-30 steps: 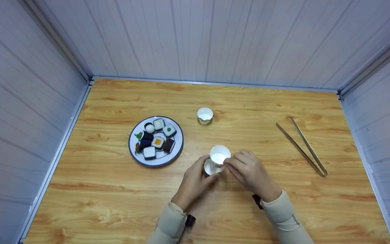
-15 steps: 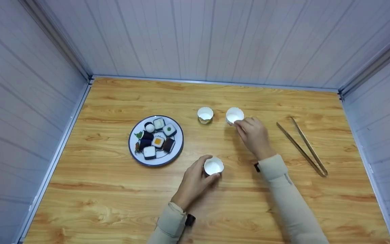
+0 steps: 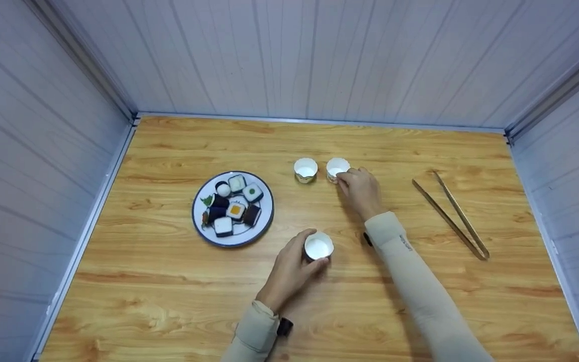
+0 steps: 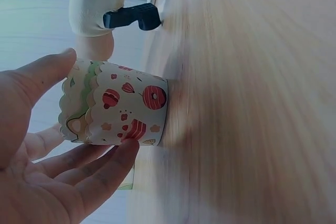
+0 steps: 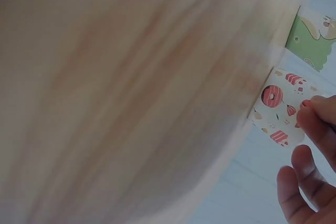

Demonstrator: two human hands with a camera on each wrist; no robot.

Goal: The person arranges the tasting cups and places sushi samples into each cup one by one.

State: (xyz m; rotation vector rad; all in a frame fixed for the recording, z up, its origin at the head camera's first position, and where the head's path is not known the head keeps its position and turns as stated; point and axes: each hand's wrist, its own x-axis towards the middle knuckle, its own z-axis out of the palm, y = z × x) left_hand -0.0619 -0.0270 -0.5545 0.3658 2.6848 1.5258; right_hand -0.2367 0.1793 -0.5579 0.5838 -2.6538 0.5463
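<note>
In the head view my left hand [image 3: 289,266] holds a stack of paper baking cups [image 3: 318,246], thumb on one side and fingers on the other. The left wrist view shows a red dessert print on the outer cup [image 4: 128,103] and a second scalloped rim standing out of it. Farther back, my right hand [image 3: 362,191] pinches the near rim of another paper baking cup [image 3: 338,165]. That one bears a red doughnut print [image 5: 272,96] in the right wrist view. Just left of it stands a green-patterned baking cup [image 3: 305,171], apart from it.
A blue-rimmed white plate [image 3: 242,229] with several sushi-like pieces [image 3: 235,211] lies on the left. Metal tongs [image 3: 453,218] lie spread on the right of the wooden table [image 3: 169,301]. Pale panel walls [image 3: 289,60] enclose the back and sides.
My right hand has lifted a cup out of the left hand's stack, carried it to the back and moved it left beside the green cup. My left hand has stayed in place.
</note>
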